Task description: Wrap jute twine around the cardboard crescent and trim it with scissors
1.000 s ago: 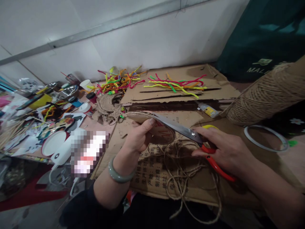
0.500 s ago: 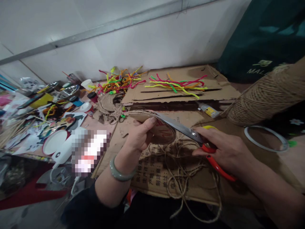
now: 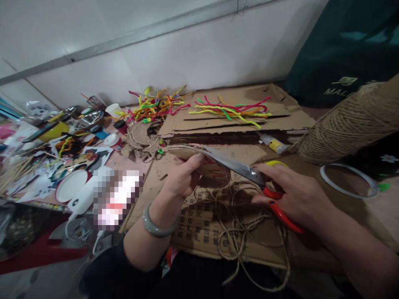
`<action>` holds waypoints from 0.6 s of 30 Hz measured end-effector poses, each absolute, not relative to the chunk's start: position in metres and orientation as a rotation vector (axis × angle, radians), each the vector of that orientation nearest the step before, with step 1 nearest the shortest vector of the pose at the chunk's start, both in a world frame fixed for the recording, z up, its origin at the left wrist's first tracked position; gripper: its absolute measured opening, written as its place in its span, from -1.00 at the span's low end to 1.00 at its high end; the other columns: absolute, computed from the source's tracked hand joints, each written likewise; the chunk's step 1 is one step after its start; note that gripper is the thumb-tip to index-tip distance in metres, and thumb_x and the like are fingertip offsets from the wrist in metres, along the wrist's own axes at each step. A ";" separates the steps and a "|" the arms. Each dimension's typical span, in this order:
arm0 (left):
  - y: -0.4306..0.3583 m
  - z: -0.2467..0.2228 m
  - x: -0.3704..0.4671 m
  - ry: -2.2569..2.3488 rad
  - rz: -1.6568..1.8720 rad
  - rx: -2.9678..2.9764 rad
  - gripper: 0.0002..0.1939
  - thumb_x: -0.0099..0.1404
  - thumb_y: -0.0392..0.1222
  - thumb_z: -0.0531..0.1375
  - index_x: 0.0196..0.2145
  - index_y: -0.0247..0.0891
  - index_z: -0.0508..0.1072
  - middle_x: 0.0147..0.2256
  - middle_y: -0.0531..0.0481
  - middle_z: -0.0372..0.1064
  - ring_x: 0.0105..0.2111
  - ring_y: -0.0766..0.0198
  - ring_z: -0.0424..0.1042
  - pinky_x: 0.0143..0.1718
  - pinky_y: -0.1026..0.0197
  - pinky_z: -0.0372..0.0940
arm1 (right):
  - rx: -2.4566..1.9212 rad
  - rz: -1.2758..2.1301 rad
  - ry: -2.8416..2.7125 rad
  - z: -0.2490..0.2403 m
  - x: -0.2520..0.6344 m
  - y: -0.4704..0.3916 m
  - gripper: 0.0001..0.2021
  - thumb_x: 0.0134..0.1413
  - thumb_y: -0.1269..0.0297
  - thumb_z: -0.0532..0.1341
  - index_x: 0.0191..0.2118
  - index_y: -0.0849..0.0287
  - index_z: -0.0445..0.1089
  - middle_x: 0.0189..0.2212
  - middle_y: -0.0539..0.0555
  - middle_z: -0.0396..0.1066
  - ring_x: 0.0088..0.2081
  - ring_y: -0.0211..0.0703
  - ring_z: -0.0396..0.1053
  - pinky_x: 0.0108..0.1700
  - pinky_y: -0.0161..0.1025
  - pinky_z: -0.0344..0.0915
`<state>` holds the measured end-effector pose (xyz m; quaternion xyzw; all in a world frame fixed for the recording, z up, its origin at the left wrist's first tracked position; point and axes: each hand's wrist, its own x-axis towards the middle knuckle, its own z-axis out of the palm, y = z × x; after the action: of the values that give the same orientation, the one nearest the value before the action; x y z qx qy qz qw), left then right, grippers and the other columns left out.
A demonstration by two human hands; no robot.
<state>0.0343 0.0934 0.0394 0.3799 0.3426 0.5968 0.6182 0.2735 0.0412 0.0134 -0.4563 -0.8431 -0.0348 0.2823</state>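
Note:
My left hand (image 3: 183,174), with a pale bangle (image 3: 156,222) on its wrist, pinches the edge of a curved cardboard piece (image 3: 179,153) trimmed with twine. In my right hand (image 3: 289,191) are red-handled scissors (image 3: 246,170). Their blade tips lie at the piece's upper edge, just by my left thumb. Loose twine (image 3: 240,249) hangs in loops below, over a printed cardboard sheet (image 3: 199,241). A flash of yellow (image 3: 276,163) shows behind my right fingers; what it belongs to is mostly hidden.
Colored pipe cleaners (image 3: 233,109) lie on cardboard at the back. A glue tube (image 3: 272,143), a big twine spool (image 3: 343,120) and a clear ring (image 3: 349,180) are on the right. At left are paint jars (image 3: 114,141), a white device (image 3: 90,187) and a pixelated patch.
The scissor handles have closed slightly, with the blades still at the edge of the piece. My left hand has hardly moved.

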 end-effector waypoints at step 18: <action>0.092 0.038 0.035 0.759 1.335 0.829 -0.69 -0.12 -0.08 0.48 -0.40 -0.16 0.55 -0.37 0.07 0.58 -0.26 0.15 0.56 -0.19 0.16 0.49 | -1.273 -0.063 -2.290 0.012 0.273 0.042 -0.47 0.26 -0.15 -0.03 0.03 0.16 0.37 -0.21 0.17 0.54 -0.33 -0.01 0.55 -0.40 -0.13 0.46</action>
<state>0.0349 0.0924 0.0382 0.3640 0.3332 0.5858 0.6429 0.2725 0.0421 0.0116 -0.4695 -0.8443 -0.0233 0.2575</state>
